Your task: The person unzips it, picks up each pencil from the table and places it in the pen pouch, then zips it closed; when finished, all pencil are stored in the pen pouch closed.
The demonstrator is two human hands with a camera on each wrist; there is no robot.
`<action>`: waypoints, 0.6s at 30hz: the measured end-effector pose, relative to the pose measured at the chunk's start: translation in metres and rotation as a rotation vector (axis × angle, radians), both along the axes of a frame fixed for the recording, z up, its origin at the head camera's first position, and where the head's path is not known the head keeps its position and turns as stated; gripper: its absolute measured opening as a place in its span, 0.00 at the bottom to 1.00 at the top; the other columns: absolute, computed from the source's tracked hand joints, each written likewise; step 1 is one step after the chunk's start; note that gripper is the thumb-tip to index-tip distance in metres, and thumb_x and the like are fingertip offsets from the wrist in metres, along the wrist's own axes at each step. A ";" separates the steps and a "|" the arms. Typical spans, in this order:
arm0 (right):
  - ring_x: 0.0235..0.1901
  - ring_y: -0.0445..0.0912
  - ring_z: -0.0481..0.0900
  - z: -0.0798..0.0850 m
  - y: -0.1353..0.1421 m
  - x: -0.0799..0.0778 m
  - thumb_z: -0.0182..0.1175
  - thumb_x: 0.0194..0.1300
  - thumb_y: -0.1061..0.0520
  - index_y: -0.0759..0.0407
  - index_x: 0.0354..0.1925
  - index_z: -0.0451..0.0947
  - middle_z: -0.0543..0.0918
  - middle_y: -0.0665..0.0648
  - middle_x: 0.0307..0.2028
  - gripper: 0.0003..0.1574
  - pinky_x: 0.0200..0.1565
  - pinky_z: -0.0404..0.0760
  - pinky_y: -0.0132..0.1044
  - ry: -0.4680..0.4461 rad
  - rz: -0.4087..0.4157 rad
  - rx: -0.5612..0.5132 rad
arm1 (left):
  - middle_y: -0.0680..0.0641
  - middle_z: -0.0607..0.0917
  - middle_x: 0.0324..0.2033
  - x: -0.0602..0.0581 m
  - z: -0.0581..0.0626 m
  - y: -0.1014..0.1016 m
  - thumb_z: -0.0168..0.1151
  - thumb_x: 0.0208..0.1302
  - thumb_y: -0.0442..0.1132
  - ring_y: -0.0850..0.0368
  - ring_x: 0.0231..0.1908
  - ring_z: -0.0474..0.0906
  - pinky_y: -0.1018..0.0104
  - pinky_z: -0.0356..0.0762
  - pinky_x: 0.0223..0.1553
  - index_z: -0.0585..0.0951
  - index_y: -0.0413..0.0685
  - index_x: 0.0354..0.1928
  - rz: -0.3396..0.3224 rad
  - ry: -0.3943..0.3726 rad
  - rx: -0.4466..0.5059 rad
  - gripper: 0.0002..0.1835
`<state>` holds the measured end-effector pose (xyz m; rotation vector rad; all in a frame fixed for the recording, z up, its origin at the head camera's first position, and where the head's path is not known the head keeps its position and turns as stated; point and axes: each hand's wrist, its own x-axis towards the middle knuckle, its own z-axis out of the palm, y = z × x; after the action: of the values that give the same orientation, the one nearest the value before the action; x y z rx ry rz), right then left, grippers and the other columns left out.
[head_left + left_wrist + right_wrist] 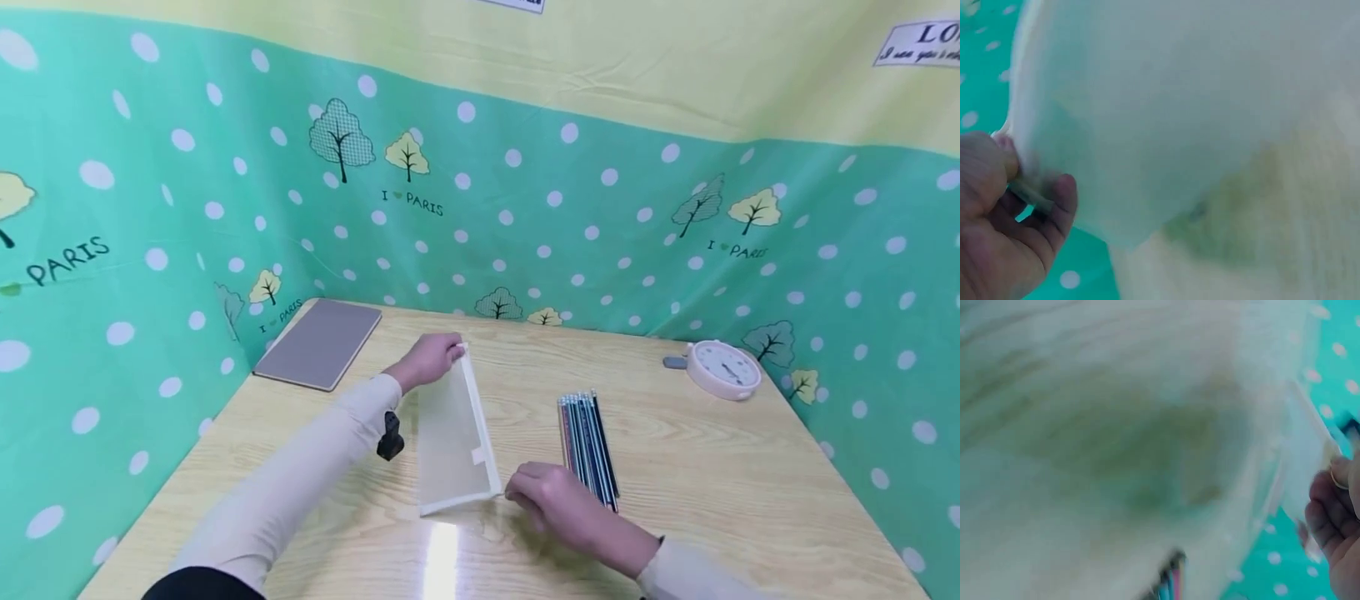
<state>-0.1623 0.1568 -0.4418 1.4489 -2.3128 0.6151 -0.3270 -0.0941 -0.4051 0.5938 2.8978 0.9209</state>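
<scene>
A translucent whitish zip pouch [450,442] with a white edge band stands tilted on one side above the wooden table. My left hand [433,358] grips its far upper corner; in the left wrist view, thumb and fingers of that hand [1013,219] pinch the edge of the sheer pouch [1135,125]. At the near end of the white band, my right hand [551,500] pinches a small piece at the corner, likely the zipper pull, which is too small to tell. A row of pencils [585,442] lies just beyond the right hand.
A grey-mauve notebook [321,342] lies at the back left. At the back right rests a pink round clock [723,368], with a small grey object [674,362] beside it. Polka-dot cloth [525,200] walls in the table [697,467] at the back and sides.
</scene>
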 end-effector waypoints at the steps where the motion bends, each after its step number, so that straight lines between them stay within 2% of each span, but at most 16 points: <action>1: 0.30 0.38 0.85 -0.001 0.001 0.004 0.73 0.53 0.72 0.59 0.33 0.84 0.87 0.51 0.30 0.12 0.38 0.81 0.15 0.038 0.002 -0.020 | 0.50 0.67 0.23 -0.001 -0.003 -0.002 0.48 0.82 0.38 0.57 0.26 0.64 0.69 0.65 0.28 0.72 0.45 0.33 -0.008 0.004 -0.010 0.14; 3: 0.29 0.38 0.84 -0.001 0.002 0.008 0.74 0.50 0.71 0.58 0.32 0.84 0.86 0.50 0.28 0.13 0.37 0.81 0.16 0.077 -0.028 -0.061 | 0.50 0.68 0.24 0.000 -0.010 -0.004 0.47 0.83 0.39 0.57 0.26 0.64 0.69 0.65 0.28 0.72 0.45 0.34 -0.022 -0.009 -0.003 0.13; 6: 0.28 0.38 0.84 0.003 -0.001 0.005 0.74 0.51 0.69 0.58 0.32 0.84 0.86 0.49 0.28 0.12 0.37 0.82 0.17 0.108 -0.030 -0.072 | 0.49 0.69 0.24 0.002 -0.012 -0.006 0.47 0.83 0.39 0.56 0.26 0.64 0.67 0.66 0.28 0.73 0.44 0.36 -0.003 -0.004 0.020 0.13; 9: 0.28 0.38 0.84 0.005 -0.003 0.005 0.75 0.52 0.69 0.59 0.32 0.84 0.86 0.50 0.28 0.11 0.36 0.82 0.17 0.108 -0.036 -0.092 | 0.45 0.75 0.29 0.005 -0.013 -0.004 0.45 0.83 0.40 0.52 0.30 0.70 0.61 0.74 0.33 0.76 0.40 0.41 0.008 -0.024 0.028 0.14; 12: 0.27 0.39 0.84 0.007 -0.003 0.006 0.75 0.51 0.70 0.60 0.32 0.84 0.87 0.51 0.28 0.11 0.35 0.82 0.18 0.109 -0.060 -0.120 | 0.37 0.81 0.44 0.010 -0.012 0.000 0.45 0.82 0.47 0.44 0.44 0.77 0.50 0.81 0.49 0.77 0.34 0.54 0.015 -0.057 0.039 0.22; 14: 0.27 0.39 0.84 0.009 -0.002 0.006 0.75 0.50 0.71 0.60 0.32 0.84 0.87 0.51 0.28 0.12 0.35 0.83 0.18 0.111 -0.068 -0.131 | 0.32 0.78 0.57 0.014 -0.010 0.003 0.49 0.78 0.54 0.38 0.57 0.76 0.45 0.78 0.62 0.72 0.30 0.64 0.033 -0.084 0.046 0.32; 16: 0.27 0.39 0.84 0.011 -0.002 0.006 0.75 0.50 0.71 0.60 0.33 0.84 0.87 0.51 0.28 0.12 0.35 0.83 0.18 0.121 -0.065 -0.137 | 0.29 0.73 0.65 0.017 -0.008 0.006 0.55 0.73 0.59 0.35 0.64 0.72 0.42 0.73 0.68 0.67 0.29 0.70 0.051 -0.097 0.050 0.41; 18: 0.27 0.39 0.84 0.011 -0.002 0.006 0.75 0.50 0.70 0.60 0.33 0.84 0.87 0.52 0.28 0.12 0.35 0.83 0.18 0.137 -0.057 -0.143 | 0.29 0.70 0.68 0.019 -0.007 0.009 0.60 0.70 0.60 0.34 0.66 0.71 0.42 0.72 0.70 0.64 0.29 0.72 0.058 -0.110 0.065 0.44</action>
<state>-0.1564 0.1546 -0.4309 1.3139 -2.1504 0.6303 -0.3082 -0.0855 -0.4117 0.4491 2.8105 1.0241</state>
